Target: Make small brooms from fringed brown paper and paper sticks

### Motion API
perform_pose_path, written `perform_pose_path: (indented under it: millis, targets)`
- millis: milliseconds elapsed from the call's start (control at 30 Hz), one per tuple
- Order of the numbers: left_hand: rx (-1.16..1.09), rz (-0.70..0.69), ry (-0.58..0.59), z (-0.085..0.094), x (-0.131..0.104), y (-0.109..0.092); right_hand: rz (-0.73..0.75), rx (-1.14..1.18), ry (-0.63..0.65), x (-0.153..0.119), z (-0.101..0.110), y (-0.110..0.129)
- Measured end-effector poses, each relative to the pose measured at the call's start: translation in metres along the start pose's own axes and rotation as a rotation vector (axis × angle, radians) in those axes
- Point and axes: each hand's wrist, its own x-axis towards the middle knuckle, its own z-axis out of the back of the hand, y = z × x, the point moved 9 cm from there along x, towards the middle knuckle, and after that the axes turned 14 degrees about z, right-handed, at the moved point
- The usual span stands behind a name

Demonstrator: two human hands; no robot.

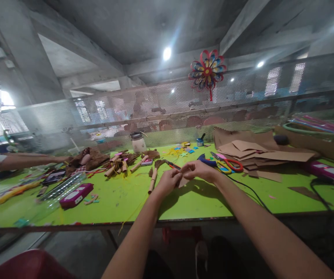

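Note:
My left hand (169, 182) and my right hand (199, 171) meet above the front middle of the green table (120, 207). Their fingers pinch a small piece of brown paper (183, 182), partly covered by the fingertips. Left of my left hand lies a rolled paper tube (153, 184) with a dark frayed top. Just beyond my fingers is a thin tool with orange and black handles (172, 165). Close to my right hand are scissors (234, 166) with red and yellow handles, and a blue-handled tool (206, 160) with a black cord trailing right.
Brown paper sheets (260, 153) are stacked at right, near a purple box (329, 172). Several paper rolls (120, 164), a white jar (138, 143), another purple box (76, 195) and a plastic bottle (64, 188) stand or lie leftward. A co-worker's arm (33, 160) reaches in.

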Motion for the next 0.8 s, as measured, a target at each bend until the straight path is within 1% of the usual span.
perform_pose_path:
  millis: [67,200,333,500,600,667,733,800]
  targets:
    - [-0.045,0.035,0.035,-0.002,-0.001,0.002,0.001,0.02,-0.014,0.0,0.002,0.0]
    - [-0.163,0.111,0.13,-0.009,-0.005,0.004,0.034,0.036,-0.1,0.001,0.008,0.003]
    - [-0.297,0.168,0.233,-0.016,-0.01,0.003,0.012,0.011,-0.165,0.002,0.013,0.0]
    - [-0.382,0.188,0.329,-0.021,-0.012,0.003,0.012,0.013,-0.18,0.003,0.015,0.0]
    - [-0.375,0.175,0.335,-0.021,-0.014,0.0,0.009,0.009,-0.175,0.003,0.015,0.0]
    - [-0.358,0.173,0.317,-0.02,-0.014,-0.002,0.008,-0.012,-0.178,0.002,0.016,0.0]
    - [-0.324,0.16,0.262,-0.015,-0.013,-0.003,0.016,-0.045,-0.178,0.003,0.017,0.0]
    - [-0.278,0.143,0.179,-0.009,-0.01,-0.001,0.016,-0.063,-0.174,0.003,0.018,-0.003]
